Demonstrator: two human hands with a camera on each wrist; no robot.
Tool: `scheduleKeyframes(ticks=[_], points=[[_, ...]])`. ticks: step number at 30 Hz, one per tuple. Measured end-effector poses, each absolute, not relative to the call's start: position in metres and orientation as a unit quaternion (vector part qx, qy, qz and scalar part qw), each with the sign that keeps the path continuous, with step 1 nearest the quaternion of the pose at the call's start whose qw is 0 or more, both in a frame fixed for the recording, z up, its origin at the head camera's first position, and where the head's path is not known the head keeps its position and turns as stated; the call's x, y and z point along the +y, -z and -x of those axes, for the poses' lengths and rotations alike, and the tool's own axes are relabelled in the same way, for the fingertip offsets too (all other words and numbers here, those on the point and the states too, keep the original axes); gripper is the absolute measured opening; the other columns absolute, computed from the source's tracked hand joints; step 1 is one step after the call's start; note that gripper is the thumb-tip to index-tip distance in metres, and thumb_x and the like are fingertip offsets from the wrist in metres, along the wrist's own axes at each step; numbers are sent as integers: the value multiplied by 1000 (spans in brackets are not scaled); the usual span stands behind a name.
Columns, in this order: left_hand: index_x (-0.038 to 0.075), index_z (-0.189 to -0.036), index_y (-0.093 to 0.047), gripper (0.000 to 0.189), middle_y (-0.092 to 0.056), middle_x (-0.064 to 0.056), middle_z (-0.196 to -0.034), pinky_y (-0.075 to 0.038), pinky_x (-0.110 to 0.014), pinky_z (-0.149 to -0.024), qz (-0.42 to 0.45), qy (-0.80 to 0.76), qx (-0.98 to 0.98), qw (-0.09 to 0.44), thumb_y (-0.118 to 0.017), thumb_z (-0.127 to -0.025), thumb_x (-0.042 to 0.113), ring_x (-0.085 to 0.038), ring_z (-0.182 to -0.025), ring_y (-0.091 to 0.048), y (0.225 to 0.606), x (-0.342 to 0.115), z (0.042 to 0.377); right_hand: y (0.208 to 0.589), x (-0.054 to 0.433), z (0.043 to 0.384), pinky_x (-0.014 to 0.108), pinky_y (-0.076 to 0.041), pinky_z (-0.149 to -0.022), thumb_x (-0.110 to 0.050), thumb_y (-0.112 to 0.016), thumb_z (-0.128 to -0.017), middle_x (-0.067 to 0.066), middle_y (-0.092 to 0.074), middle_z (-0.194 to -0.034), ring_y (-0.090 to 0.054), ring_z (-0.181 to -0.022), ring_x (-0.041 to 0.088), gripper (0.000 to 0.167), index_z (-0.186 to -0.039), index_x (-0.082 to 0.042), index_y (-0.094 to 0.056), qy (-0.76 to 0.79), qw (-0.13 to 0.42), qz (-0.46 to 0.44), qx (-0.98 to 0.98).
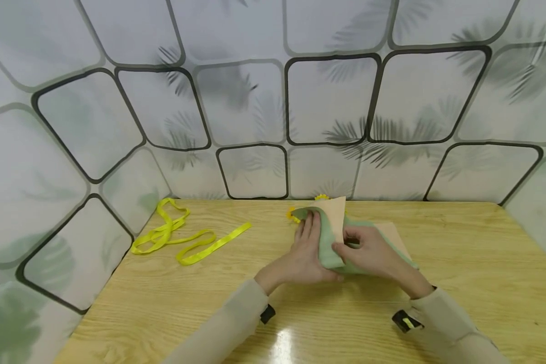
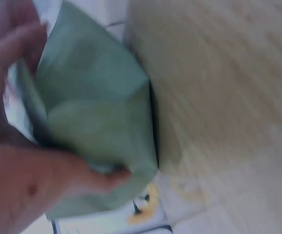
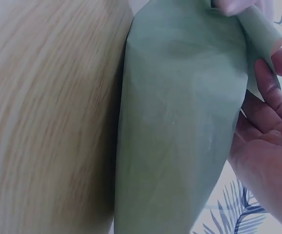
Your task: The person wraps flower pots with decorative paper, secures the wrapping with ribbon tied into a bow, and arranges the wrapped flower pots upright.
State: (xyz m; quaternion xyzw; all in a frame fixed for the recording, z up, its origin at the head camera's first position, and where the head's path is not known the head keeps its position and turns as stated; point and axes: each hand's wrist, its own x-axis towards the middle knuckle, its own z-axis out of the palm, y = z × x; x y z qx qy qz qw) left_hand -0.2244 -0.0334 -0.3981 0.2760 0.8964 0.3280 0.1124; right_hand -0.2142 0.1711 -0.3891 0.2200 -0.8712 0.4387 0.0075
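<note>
Shows looped yellow ribbon [image 1: 165,231] far left on the wood-grain table [image 1: 164,303]; with left hand [image 1: 307,255], grips green wrapping paper [image 1: 329,247] over half-hidden yellow flowers [image 1: 292,215], near patterned backdrop [image 1: 250,172]; with right hand [image 1: 370,247], pinches paper's raised edge.

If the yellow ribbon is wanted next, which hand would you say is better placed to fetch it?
Probably the left hand. It and the right hand both hold the paper, but the yellow ribbon lies leftward on the table, nearer the left hand.
</note>
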Motion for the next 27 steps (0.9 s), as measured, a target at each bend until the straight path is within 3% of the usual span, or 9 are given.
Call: scheduleKeyframes(ticks=[3, 5, 8, 10, 12, 15, 20, 27], points=[[19, -166, 6, 120, 11, -8, -173, -12, -55, -129, -270, -397, 864, 150, -77, -87, 51, -30, -161, 4, 396, -47, 232, 390, 174, 216, 26, -51, -74, -16, -69, -97, -6, -71, -81, -70, -86, 12, 29, -69, -16, -59, -438, 6, -213, -873], [18, -165, -15, 95, -10, -8, -173, -21, -54, -128, -241, -476, 832, 151, -72, -94, 45, -29, -160, -12, 395, -54, 238, 390, 176, 216, 25, -48, -69, -18, -69, -97, -4, -68, -77, -66, -78, 10, 30, -69, -14, -58, -448, -3, -201, -871], [7, -149, -42, 56, -45, -16, -155, -42, -52, -117, -154, -610, 769, 110, -65, -101, 26, -34, -145, -45, 398, -57, 249, 390, 181, 216, 25, -43, -61, -19, -69, -97, -2, -59, -68, -53, -62, 7, 30, -70, -11, -57, -466, -11, -187, -865], [1, -139, -48, 40, -54, -19, -141, -51, -48, -109, -100, -670, 733, 64, -60, -104, 15, -35, -133, -56, 404, -56, 257, 391, 183, 216, 26, -37, -54, -19, -69, -97, -1, -49, -61, -37, -53, 6, 31, -70, -10, -56, -476, -12, -188, -859], [0, -137, -48, 34, -55, -20, -134, -57, -44, -100, -55, -693, 718, 33, -55, -106, 14, -37, -122, -63, 409, -55, 264, 394, 185, 217, 27, -34, -53, -18, -69, -98, -2, -43, -58, -31, -52, 5, 32, -70, -9, -55, -482, -12, -194, -854], [0, -137, -53, 33, -55, -19, -132, -61, -42, -93, -29, -689, 725, 9, -51, -109, 17, -38, -115, -66, 416, -53, 273, 397, 188, 218, 27, -34, -53, -17, -68, -98, -4, -40, -58, -29, -53, 4, 33, -70, -8, -53, -495, -14, -201, -845], [3, -121, -63, 27, -61, -15, -119, -62, -37, -80, -32, -661, 750, -5, -47, -110, 21, -32, -104, -69, 420, -49, 286, 402, 190, 218, 26, -35, -56, -14, -68, -98, -3, -42, -60, -33, -56, 4, 32, -71, -7, -52, -507, -18, -201, -838], [2, -116, -62, 24, -60, -10, -96, -49, -26, -63, -115, -593, 797, -25, -45, -111, 17, -16, -75, -55, 415, -55, 310, 402, 189, 220, 24, -40, -59, -9, -67, -96, -5, -47, -66, -46, -61, 5, 19, -81, -4, -58, -521, -17, -187, -832]])
